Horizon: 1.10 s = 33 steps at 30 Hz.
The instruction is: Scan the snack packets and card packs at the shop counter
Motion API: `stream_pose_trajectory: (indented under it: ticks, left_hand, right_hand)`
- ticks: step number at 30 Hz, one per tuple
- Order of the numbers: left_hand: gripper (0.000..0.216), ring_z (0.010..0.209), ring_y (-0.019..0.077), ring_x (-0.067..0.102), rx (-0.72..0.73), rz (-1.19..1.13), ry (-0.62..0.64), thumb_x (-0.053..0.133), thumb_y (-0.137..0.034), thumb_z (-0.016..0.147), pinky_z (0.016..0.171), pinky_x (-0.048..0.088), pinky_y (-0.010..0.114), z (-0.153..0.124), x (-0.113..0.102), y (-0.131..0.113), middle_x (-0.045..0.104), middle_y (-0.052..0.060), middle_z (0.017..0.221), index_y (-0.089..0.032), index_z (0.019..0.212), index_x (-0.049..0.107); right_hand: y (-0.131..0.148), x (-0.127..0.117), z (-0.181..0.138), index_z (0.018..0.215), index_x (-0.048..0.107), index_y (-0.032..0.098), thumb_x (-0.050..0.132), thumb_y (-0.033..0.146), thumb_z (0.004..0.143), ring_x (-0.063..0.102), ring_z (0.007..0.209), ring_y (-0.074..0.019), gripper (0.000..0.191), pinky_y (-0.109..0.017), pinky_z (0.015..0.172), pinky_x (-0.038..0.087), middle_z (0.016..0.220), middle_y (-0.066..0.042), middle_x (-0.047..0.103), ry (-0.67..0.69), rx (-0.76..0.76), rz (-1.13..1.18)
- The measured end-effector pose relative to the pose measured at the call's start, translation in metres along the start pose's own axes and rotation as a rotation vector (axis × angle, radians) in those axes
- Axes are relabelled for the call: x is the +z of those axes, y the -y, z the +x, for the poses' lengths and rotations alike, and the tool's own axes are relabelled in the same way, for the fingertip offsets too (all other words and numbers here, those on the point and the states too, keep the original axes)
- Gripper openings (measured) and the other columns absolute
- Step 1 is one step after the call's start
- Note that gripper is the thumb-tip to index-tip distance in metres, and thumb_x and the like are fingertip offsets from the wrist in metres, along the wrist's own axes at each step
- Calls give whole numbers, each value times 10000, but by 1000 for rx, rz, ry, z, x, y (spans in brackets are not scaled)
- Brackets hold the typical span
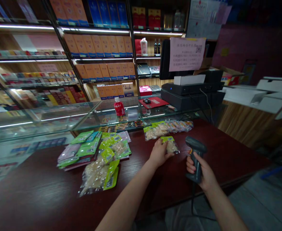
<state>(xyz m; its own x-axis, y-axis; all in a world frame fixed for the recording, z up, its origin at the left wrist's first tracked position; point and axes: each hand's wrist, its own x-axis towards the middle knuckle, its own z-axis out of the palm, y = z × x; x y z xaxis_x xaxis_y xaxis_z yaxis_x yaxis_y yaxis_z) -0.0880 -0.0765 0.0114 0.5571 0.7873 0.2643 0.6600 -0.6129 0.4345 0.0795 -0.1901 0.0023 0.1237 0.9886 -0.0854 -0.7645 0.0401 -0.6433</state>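
Green-topped packet lies at twelve o'clock under the left hand, fingers touching, grip unclear; the right hand clenches a scanner at one. Pile at ten, row of packets beyond: which is done doesn't show.

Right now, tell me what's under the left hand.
The left hand overlaps the left edge of a green-topped packet, above the dark red table; whatever the hand covers can't be seen.
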Motion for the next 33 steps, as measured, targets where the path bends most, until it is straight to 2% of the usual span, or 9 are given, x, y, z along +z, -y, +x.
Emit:
stream_pose_trajectory:
  ticks: [6, 9, 13, 17, 20, 23, 27, 30, 33]
  left_hand:
    - [489, 1219, 287, 474, -60, 70, -120, 601, -437, 837, 1051, 370, 404, -25, -39, 22, 501, 143, 1295, -193, 1258, 555]
    - [361, 1187, 266, 488, -189, 162, -191, 563, -356, 863, 1041, 366, 384, -39, -63, 35, 530, 138, 1249, -181, 1177, 597]
    - [290, 1192, 288, 481, -451, 394, -260, 522, -289, 865, 1008, 368, 414, -55, -94, 53, 550, 150, 1244, -190, 1123, 611]
    - [519, 1348, 410, 326, -743, 591, -273, 599, -352, 802, 1034, 295, 538, -64, -116, 72, 482, 254, 1359, -127, 1267, 544]
    - [767, 1371, 473, 264, -912, 580, -208, 643, -478, 749, 1017, 250, 632, -66, -123, 84, 381, 324, 1430, -82, 1375, 443]
    - [760, 1306, 455, 376, -929, 548, -192, 633, -548, 742, 989, 277, 643, -68, -125, 90, 446, 314, 1382, -106, 1342, 484]
    - [602, 1195, 385, 493, -816, 573, -189, 647, -497, 753, 984, 324, 570, -71, -125, 90, 576, 241, 1244, -152, 1239, 564]
    - [647, 1166, 381, 499, -837, 636, -237, 659, -511, 742, 943, 366, 499, -73, -123, 88, 564, 248, 1244, -129, 1253, 551]
    - [671, 1136, 402, 498, -900, 693, -286, 637, -541, 756, 895, 378, 495, -74, -121, 85, 553, 270, 1241, -107, 1261, 547]
  right_hand:
    - [1, 0, -4, 845, 587, 195, 769, 320, 732, 388, 407, -46, 248, -135, 361, 348, 561, 53, 481, -8, 9, -3]
    - [1, 1, -5, 856, 596, 190, 776, 315, 721, 380, 402, -44, 257, -133, 352, 343, 559, 55, 473, -18, 20, -4]
    - [1, 1, -6, 872, 610, 186, 772, 311, 725, 379, 405, -46, 253, -134, 349, 347, 555, 57, 464, -19, 20, -2]
    - [0, -1, -6, 853, 604, 186, 769, 304, 728, 376, 408, -47, 238, -135, 348, 354, 565, 56, 465, -23, 21, 8]
    - [0, -1, -6, 805, 581, 191, 768, 297, 728, 370, 409, -45, 229, -133, 349, 355, 567, 57, 460, -27, 31, 20]
    - [0, 0, -7, 750, 553, 190, 774, 301, 722, 371, 412, -44, 249, -134, 346, 353, 571, 56, 459, -34, 40, 22]
    - [0, 0, -7, 784, 572, 187, 787, 296, 702, 373, 410, -44, 255, -135, 348, 357, 572, 57, 458, -33, 35, 9]
    - [0, 0, -6, 779, 571, 184, 783, 295, 706, 376, 411, -41, 250, -132, 350, 356, 571, 56, 459, -34, 31, 11]
    - [0, -1, -6, 796, 578, 189, 764, 297, 729, 374, 415, -40, 226, -127, 355, 356, 571, 56, 464, -30, 34, 10]
